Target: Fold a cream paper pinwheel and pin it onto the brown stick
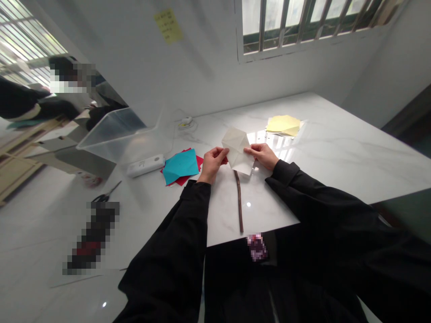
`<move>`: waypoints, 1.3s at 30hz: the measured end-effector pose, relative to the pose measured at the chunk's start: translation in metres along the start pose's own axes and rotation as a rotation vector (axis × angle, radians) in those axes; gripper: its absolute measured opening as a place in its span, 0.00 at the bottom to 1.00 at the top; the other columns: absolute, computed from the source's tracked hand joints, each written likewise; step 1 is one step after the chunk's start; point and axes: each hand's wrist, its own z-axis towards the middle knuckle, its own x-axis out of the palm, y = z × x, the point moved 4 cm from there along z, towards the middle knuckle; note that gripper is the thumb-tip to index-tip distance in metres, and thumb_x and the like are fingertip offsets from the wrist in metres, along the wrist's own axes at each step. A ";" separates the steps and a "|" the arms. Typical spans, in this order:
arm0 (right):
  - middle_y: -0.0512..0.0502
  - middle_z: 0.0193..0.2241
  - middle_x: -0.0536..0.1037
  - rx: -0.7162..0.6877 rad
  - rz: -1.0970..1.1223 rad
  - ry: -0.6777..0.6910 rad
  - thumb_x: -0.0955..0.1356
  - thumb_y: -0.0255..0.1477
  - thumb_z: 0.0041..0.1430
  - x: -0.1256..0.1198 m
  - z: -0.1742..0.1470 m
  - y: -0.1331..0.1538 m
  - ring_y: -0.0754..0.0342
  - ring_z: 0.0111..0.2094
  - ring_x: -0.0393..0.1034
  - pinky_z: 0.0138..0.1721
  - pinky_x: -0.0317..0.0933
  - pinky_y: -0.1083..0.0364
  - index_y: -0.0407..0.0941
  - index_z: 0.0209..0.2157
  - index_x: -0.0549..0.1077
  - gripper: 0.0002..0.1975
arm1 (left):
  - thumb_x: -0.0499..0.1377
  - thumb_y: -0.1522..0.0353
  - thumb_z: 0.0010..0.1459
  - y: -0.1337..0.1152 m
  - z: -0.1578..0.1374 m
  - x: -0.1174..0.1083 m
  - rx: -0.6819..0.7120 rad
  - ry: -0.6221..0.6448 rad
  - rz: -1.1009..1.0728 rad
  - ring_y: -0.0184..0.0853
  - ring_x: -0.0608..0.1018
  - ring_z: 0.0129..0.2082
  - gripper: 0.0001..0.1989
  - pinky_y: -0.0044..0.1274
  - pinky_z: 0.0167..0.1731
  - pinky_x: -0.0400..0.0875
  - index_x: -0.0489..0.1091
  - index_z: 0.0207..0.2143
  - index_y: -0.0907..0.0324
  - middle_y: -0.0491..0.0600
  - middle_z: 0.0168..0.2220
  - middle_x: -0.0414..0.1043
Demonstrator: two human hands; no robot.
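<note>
A creased sheet of white paper [238,142] is held up above the table between my two hands. My left hand [214,162] pinches its left edge with thumb and fingers. On the opposite side, my right hand [264,154] grips the right edge in the same way. Below the paper lies a thin brown stick [239,202], its upper end reaching up to the sheet's lower edge; whether they touch I cannot tell. To the left of my left hand rest blue paper [182,166] and red paper [183,180], stacked unevenly.
Yellow paper [283,125] lies at the back right of the white table [340,157]. At left stand a clear plastic bin [117,134], a white elongated device [145,166] and scissors [107,195]. A person [63,94] is in the left background.
</note>
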 end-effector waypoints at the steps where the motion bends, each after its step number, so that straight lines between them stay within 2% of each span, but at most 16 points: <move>1: 0.53 0.20 0.67 0.001 -0.001 -0.001 0.76 0.59 0.49 0.000 0.000 0.000 0.58 0.24 0.56 0.27 0.51 0.55 0.44 0.25 0.74 0.30 | 0.77 0.47 0.43 0.000 0.000 0.000 0.003 0.002 0.000 0.29 0.72 0.25 0.27 0.23 0.30 0.69 0.74 0.30 0.59 0.45 0.25 0.73; 8: 0.54 0.20 0.67 -0.006 -0.001 0.010 0.77 0.58 0.50 0.001 0.000 0.000 0.58 0.24 0.56 0.27 0.50 0.55 0.44 0.25 0.74 0.30 | 0.77 0.48 0.44 0.004 0.003 -0.002 0.005 -0.005 0.003 0.28 0.73 0.26 0.27 0.22 0.30 0.69 0.74 0.30 0.59 0.46 0.26 0.73; 10: 0.54 0.20 0.66 -0.006 0.003 0.002 0.77 0.58 0.50 0.001 0.000 0.000 0.59 0.24 0.56 0.27 0.51 0.55 0.44 0.24 0.73 0.30 | 0.76 0.48 0.45 0.004 0.003 -0.003 0.002 -0.016 -0.003 0.29 0.74 0.26 0.27 0.22 0.30 0.70 0.74 0.33 0.59 0.46 0.27 0.74; 13: 0.53 0.20 0.67 0.019 0.058 -0.075 0.78 0.59 0.47 -0.005 0.002 -0.002 0.58 0.24 0.57 0.26 0.53 0.56 0.45 0.23 0.71 0.31 | 0.72 0.51 0.52 -0.001 0.002 -0.003 -0.008 -0.020 -0.019 0.31 0.78 0.29 0.27 0.23 0.32 0.74 0.75 0.48 0.56 0.48 0.34 0.78; 15: 0.53 0.22 0.69 0.055 0.132 -0.174 0.79 0.60 0.43 -0.013 0.005 -0.005 0.58 0.24 0.60 0.25 0.54 0.56 0.46 0.26 0.72 0.31 | 0.70 0.56 0.56 -0.007 -0.002 0.000 0.016 0.023 0.001 0.32 0.81 0.33 0.31 0.25 0.36 0.76 0.70 0.60 0.52 0.50 0.41 0.80; 18: 0.52 0.24 0.72 0.100 0.224 -0.299 0.79 0.60 0.40 -0.024 0.009 -0.011 0.57 0.25 0.62 0.25 0.55 0.56 0.46 0.30 0.74 0.32 | 0.71 0.65 0.53 -0.017 -0.009 0.007 0.103 0.110 0.075 0.34 0.82 0.38 0.39 0.28 0.42 0.79 0.65 0.67 0.48 0.52 0.49 0.80; 22: 0.54 0.22 0.68 0.085 0.203 -0.284 0.80 0.60 0.39 -0.026 0.010 -0.013 0.58 0.23 0.59 0.24 0.53 0.55 0.47 0.27 0.72 0.33 | 0.76 0.69 0.46 -0.020 -0.018 0.017 0.157 0.187 0.171 0.33 0.82 0.39 0.42 0.27 0.43 0.79 0.71 0.64 0.48 0.53 0.53 0.77; 27: 0.54 0.21 0.65 0.042 0.137 -0.195 0.79 0.61 0.42 -0.019 0.007 -0.007 0.59 0.23 0.57 0.24 0.54 0.55 0.46 0.25 0.72 0.32 | 0.76 0.59 0.51 -0.016 -0.019 0.022 0.231 0.210 0.267 0.35 0.82 0.39 0.23 0.27 0.42 0.79 0.81 0.49 0.55 0.54 0.50 0.78; 31: 0.55 0.20 0.63 0.033 0.095 -0.182 0.78 0.61 0.43 -0.019 0.007 -0.005 0.58 0.23 0.56 0.24 0.55 0.55 0.46 0.24 0.71 0.32 | 0.72 0.57 0.55 -0.016 -0.017 0.020 0.265 0.149 0.311 0.36 0.81 0.39 0.15 0.28 0.43 0.79 0.82 0.38 0.58 0.54 0.42 0.81; 34: 0.55 0.19 0.63 0.041 0.107 -0.187 0.78 0.61 0.43 -0.019 0.007 -0.005 0.59 0.22 0.56 0.24 0.55 0.56 0.46 0.24 0.71 0.32 | 0.71 0.63 0.55 -0.016 -0.016 0.019 0.253 0.167 0.309 0.36 0.82 0.39 0.15 0.27 0.42 0.79 0.81 0.44 0.57 0.53 0.45 0.80; 37: 0.55 0.19 0.63 0.063 0.138 -0.196 0.79 0.61 0.42 -0.020 0.008 -0.006 0.59 0.22 0.56 0.22 0.54 0.56 0.46 0.25 0.72 0.32 | 0.69 0.70 0.51 -0.017 -0.017 0.020 0.260 0.218 0.289 0.33 0.83 0.39 0.27 0.26 0.42 0.79 0.77 0.56 0.54 0.53 0.52 0.76; 39: 0.55 0.19 0.63 0.070 0.147 -0.192 0.79 0.61 0.41 -0.019 0.008 -0.006 0.59 0.22 0.56 0.22 0.53 0.57 0.46 0.25 0.72 0.33 | 0.70 0.71 0.51 -0.016 -0.017 0.020 0.278 0.227 0.300 0.32 0.83 0.38 0.30 0.25 0.43 0.80 0.74 0.59 0.53 0.53 0.54 0.73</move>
